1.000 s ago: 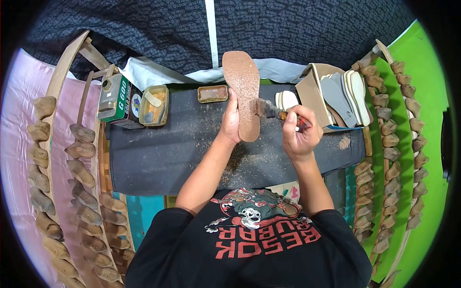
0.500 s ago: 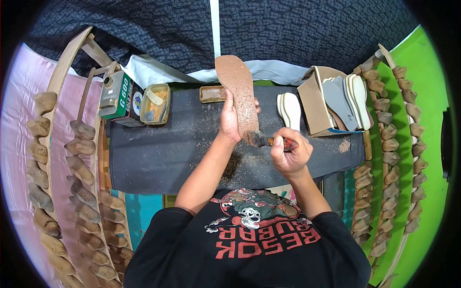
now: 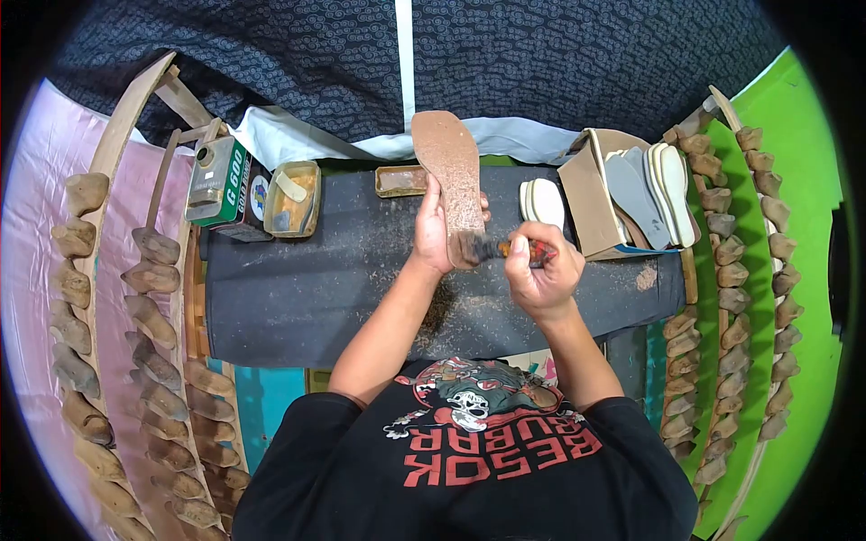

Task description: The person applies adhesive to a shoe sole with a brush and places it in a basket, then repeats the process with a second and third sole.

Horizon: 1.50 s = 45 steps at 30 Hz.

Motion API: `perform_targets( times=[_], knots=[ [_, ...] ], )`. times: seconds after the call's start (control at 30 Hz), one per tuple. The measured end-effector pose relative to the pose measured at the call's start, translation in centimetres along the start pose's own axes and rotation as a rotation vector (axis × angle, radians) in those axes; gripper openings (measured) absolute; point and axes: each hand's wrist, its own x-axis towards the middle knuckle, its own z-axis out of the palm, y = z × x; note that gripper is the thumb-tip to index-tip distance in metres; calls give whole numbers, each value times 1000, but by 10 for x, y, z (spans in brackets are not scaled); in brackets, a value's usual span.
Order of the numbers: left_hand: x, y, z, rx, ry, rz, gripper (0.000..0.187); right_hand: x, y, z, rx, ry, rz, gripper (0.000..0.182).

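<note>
A brown shoe sole [image 3: 448, 167] is held up over the dark table, its face towards me and glossy in its lower half. My left hand [image 3: 433, 230] is closed round its narrow part from below, with fingertips showing at the right edge. In my right hand [image 3: 548, 275] is a brush [image 3: 505, 248] with a red and black handle, gripped in a closed fist. Its dark bristles touch the lower end of the sole and look slightly blurred. Behind the sole stands a small rectangular tub [image 3: 400, 181].
On the left are a G 600 can [image 3: 215, 185] and a yellowish container [image 3: 293, 203] holding a spreader. To the right lie pale soles [image 3: 542, 204] and a cardboard box [image 3: 586, 203] of more soles. Crumbs cover the tablecloth [image 3: 316, 298]. Racks of wooden shoe lasts [image 3: 155, 275] flank both sides.
The sole has shifted slightly down and to the right and stands more upright. The brush has moved a little up and stays against the sole's lower end.
</note>
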Motion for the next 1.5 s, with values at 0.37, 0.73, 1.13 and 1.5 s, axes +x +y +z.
perform_targets(
  times=[0.37,0.73,1.13,1.5],
  knots=[
    [-2,7,7,32,-4,-61,63,-1,-4,-2,26,-39,-39,9],
    [-3,10,2,13,-2,-11,58,-12,-6,6,60,-92,-77,10],
    [-8,8,5,17,-10,-22,58,-12,-6,9,78,-64,-58,11],
    [-5,-1,0,14,-28,-49,59,-7,-2,2,35,-25,-37,9]
  ],
)
